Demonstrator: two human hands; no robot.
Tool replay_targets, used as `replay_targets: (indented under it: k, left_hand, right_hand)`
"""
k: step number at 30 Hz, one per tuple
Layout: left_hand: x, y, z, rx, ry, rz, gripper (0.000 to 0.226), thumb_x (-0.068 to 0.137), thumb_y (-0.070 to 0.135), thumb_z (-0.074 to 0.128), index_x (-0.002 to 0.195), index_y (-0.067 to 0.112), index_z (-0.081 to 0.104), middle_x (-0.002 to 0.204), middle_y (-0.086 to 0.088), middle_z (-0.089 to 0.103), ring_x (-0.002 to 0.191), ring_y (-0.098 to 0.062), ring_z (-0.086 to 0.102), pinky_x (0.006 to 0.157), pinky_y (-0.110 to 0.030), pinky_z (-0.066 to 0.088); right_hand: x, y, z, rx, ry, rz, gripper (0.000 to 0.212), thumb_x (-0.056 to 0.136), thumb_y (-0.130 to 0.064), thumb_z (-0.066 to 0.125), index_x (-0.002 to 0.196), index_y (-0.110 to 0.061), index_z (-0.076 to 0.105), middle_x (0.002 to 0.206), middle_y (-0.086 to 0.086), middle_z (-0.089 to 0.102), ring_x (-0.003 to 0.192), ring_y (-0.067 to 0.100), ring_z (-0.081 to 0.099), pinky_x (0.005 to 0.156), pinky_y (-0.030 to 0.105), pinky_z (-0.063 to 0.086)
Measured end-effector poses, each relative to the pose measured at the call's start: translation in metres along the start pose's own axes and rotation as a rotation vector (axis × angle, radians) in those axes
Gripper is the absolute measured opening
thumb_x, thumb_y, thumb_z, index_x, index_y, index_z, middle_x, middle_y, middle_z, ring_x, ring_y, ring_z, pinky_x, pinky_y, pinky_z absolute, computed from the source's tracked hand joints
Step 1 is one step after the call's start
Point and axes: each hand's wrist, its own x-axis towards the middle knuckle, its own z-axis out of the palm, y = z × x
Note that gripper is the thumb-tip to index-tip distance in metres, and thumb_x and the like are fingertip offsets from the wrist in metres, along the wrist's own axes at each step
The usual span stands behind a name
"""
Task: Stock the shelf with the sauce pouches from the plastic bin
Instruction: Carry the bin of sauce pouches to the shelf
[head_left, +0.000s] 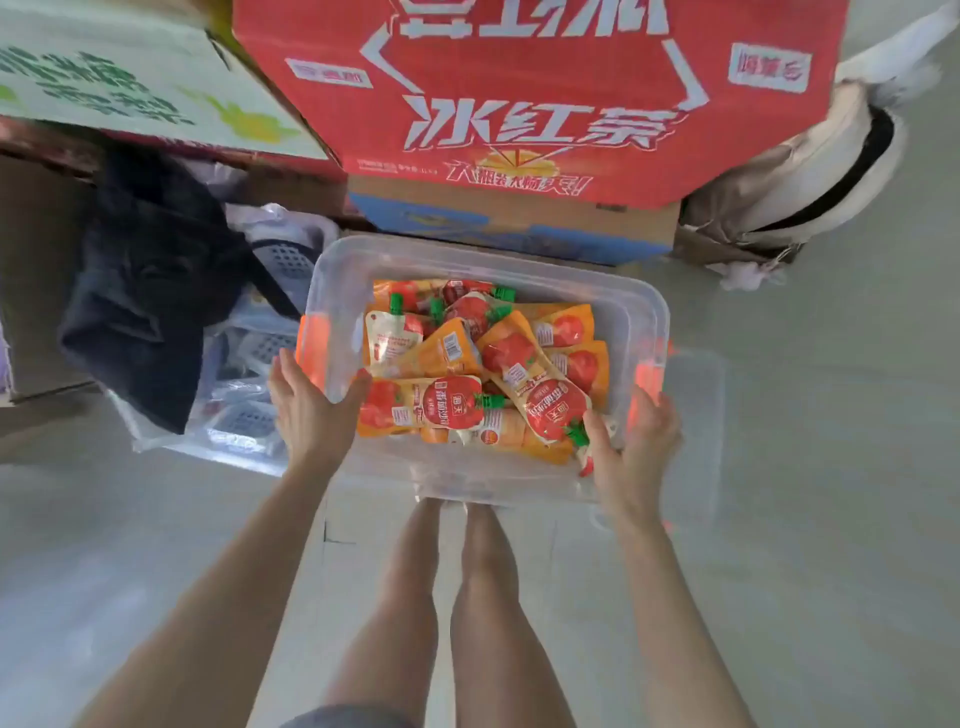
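A clear plastic bin (467, 260) sits low in front of me, above my legs, filled with several orange and red sauce pouches (452, 405) with green caps. My left hand (311, 405) grips the bin's left rim, thumb inside and fingers outside over an orange handle. My right hand (634, 441) grips the right rim the same way, its thumb lying inside next to a pouch's green cap. No shelf is in view.
A red carton (540, 93) sits on a blue-printed box (519, 218) just behind the bin. A dark cloth (150, 291) and bagged baskets (249, 384) lie left. A white-and-green carton (130, 83) is at top left, a torn brown sack (789, 192) right. The grey floor (831, 467) spreads on the right.
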Motion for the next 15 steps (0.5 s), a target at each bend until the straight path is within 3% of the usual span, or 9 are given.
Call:
replay_targets:
  k: [4, 8, 12, 15]
  left_hand:
    - [0.016, -0.001, 0.009, 0.008, 0.074, -0.047, 0.086, 0.084, 0.044, 0.061, 0.148, 0.015, 0.011, 0.151, -0.009, 0.028, 0.135, -0.032, 0.032, 0.105, -0.048, 0.030]
    - [0.021, -0.004, 0.010, -0.003, 0.123, -0.045, 0.070, 0.086, 0.044, 0.058, 0.144, 0.018, 0.027, 0.140, -0.007, 0.046, 0.125, -0.032, 0.046, 0.099, -0.048, 0.038]
    - [0.019, -0.003, 0.006, -0.089, 0.257, -0.041, 0.056, 0.086, 0.033, 0.063, 0.133, 0.012, 0.042, 0.129, -0.008, 0.049, 0.115, -0.026, 0.050, 0.093, -0.034, 0.037]
    - [0.016, 0.001, -0.001, -0.057, 0.300, -0.024, 0.054, 0.085, 0.034, 0.063, 0.129, 0.007, 0.047, 0.118, -0.011, 0.044, 0.101, -0.023, 0.050, 0.090, -0.032, 0.037]
  right_hand:
    - [0.012, 0.011, 0.006, 0.183, 0.035, 0.071, 0.077, 0.081, -0.042, 0.059, 0.146, -0.013, 0.026, 0.150, 0.008, 0.032, 0.139, 0.023, 0.029, 0.116, 0.042, 0.024]
    - [0.022, 0.020, 0.012, 0.273, 0.026, 0.172, 0.077, 0.087, -0.037, 0.062, 0.147, -0.014, 0.019, 0.153, 0.003, 0.030, 0.140, 0.019, 0.029, 0.111, 0.026, 0.023]
    - [0.030, 0.024, 0.011, 0.190, 0.096, 0.267, 0.083, 0.077, -0.059, 0.055, 0.140, -0.011, 0.033, 0.133, 0.014, 0.051, 0.123, 0.032, 0.049, 0.104, 0.049, 0.040]
    - [0.036, 0.023, 0.005, 0.067, 0.136, 0.337, 0.083, 0.073, -0.061, 0.048, 0.130, -0.002, 0.045, 0.123, 0.024, 0.050, 0.117, 0.039, 0.045, 0.099, 0.049, 0.037]
